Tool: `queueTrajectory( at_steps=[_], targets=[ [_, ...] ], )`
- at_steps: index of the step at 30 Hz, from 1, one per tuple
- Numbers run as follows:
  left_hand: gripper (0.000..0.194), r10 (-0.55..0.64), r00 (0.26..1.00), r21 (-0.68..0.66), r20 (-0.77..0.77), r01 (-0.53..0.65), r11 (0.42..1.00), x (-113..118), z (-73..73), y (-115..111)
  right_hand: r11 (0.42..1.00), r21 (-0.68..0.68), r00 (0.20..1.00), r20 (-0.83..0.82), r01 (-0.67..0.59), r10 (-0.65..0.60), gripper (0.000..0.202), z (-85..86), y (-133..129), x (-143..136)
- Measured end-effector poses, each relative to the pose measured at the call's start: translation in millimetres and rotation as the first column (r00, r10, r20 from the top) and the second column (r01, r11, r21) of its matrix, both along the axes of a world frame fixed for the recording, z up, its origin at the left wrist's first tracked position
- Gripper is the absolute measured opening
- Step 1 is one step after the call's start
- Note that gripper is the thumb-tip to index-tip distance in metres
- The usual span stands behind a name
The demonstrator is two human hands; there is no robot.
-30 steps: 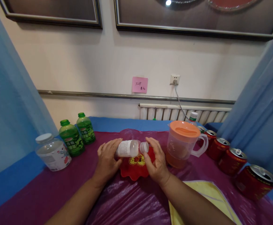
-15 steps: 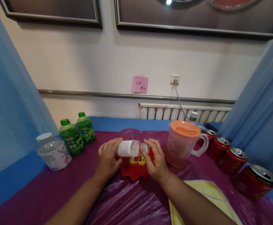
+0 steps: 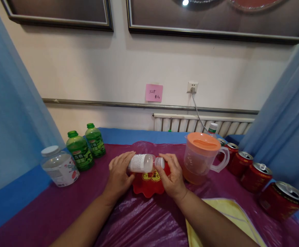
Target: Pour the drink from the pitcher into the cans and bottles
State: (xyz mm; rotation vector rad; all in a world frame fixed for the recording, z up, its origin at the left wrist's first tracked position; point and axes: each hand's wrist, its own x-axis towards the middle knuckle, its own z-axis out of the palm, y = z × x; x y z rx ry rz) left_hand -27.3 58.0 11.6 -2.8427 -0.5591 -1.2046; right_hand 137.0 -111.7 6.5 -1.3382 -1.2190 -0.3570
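A small clear plastic bottle (image 3: 141,163) with a white printed label lies sideways in the air, its neck pointing right. My left hand (image 3: 120,173) is wrapped round its base end. At the other end, my right hand (image 3: 172,176) grips the pale bottle cap (image 3: 160,162) between thumb and fingers. I cannot tell whether the cap is loose on the neck. Beneath both hands sits a red scalloped tray (image 3: 147,190) with a yellow design, partly covered by them.
At left stand a wide clear jar (image 3: 59,166) and two green bottles (image 3: 80,151). Close to my right hand is a pitcher (image 3: 202,156) with an orange lid. Several red cans (image 3: 256,177) line the right side. A yellow cloth (image 3: 228,209) lies under my right forearm on purple plastic sheeting (image 3: 149,223).
Hardly anything differs. Both hands keep their hold on the bottle and its cap, and the whole view has shifted very slightly.
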Motion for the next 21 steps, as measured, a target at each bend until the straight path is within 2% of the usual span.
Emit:
queueTrajectory(
  at_steps=[6,10,13,15,17,19,21],
  targets=[
    [0.061,0.028,1.0,-0.083,0.013,-0.027,0.996,0,-7.2,7,0.996,0.092,0.999,-0.036,0.009,-0.005,0.043,-2.8,-2,0],
    [0.063,0.044,0.997,-0.257,0.065,-0.026,0.966,3,-5.4,8,0.994,0.112,0.994,-0.105,-0.003,0.015,0.032,-3.9,-1,2],
    [0.069,0.07,0.983,-0.401,0.169,0.004,0.916,4,0.4,5,0.989,0.114,0.968,-0.226,-0.09,0.114,0.027,0.8,1,0],
    [0.071,0.108,0.97,-0.492,0.217,0.013,0.87,3,4.2,2,0.98,0.101,0.93,-0.311,-0.171,0.195,0.03,8.7,1,-4],
    [0.072,0.139,0.963,-0.598,0.232,0.029,0.801,2,7.1,0,0.969,0.022,0.903,-0.357,-0.247,0.238,0.032,19.1,-2,-11],
    [0.071,0.128,0.96,-0.709,0.25,0.092,0.699,1,9.0,-2,0.932,-0.153,0.903,-0.339,-0.329,0.263,0.033,28.1,-9,-18],
    [0.067,0.085,0.954,-0.789,0.287,0.185,0.585,2,10.0,-6,0.839,-0.361,0.906,-0.275,-0.407,0.321,0.034,30.9,-19,-26]
  ],
)
